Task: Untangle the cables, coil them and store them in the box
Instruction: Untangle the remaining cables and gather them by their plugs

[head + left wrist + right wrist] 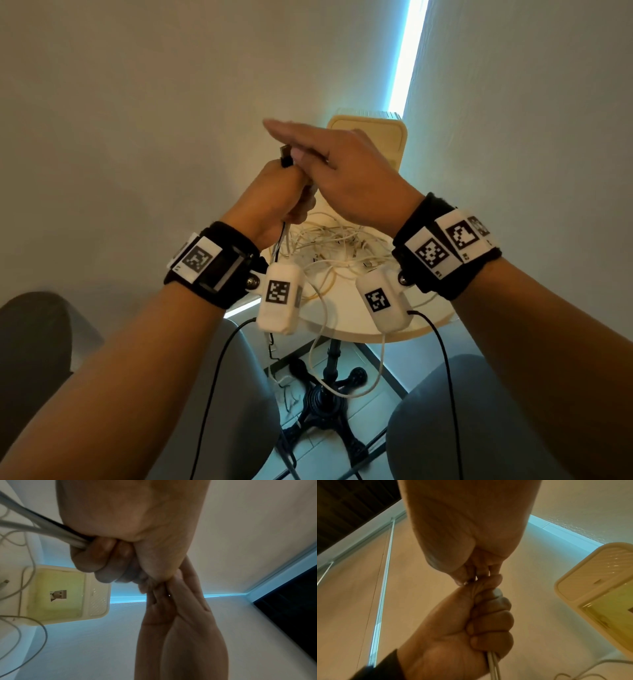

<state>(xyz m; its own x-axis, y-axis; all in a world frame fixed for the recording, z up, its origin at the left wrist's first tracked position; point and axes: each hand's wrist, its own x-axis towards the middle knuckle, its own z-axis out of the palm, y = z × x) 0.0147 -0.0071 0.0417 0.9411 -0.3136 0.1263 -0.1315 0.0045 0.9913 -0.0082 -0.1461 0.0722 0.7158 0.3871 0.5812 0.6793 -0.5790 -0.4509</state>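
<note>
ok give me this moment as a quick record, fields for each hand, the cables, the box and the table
left hand: fist gripping a bunch of cables, a USB plug sticking out on top
right hand: fingers straight, over the left fist, thumb against the bunch
cable tangle: white cables piled loose on the table, some hanging over its edge
box: cream plastic, open, no cables inside
table: small, round, white

left hand (274, 197): raised in front, balled into a fist, fingers (494, 628) wrapped tight round what it holds
right hand (346, 168): just above the left one and touching it, fingers (291, 128) stretched out flat, thumb tucked under, maybe pinching, hard to tell
wrists: both banded, side by side
forearms: angled inward
</note>
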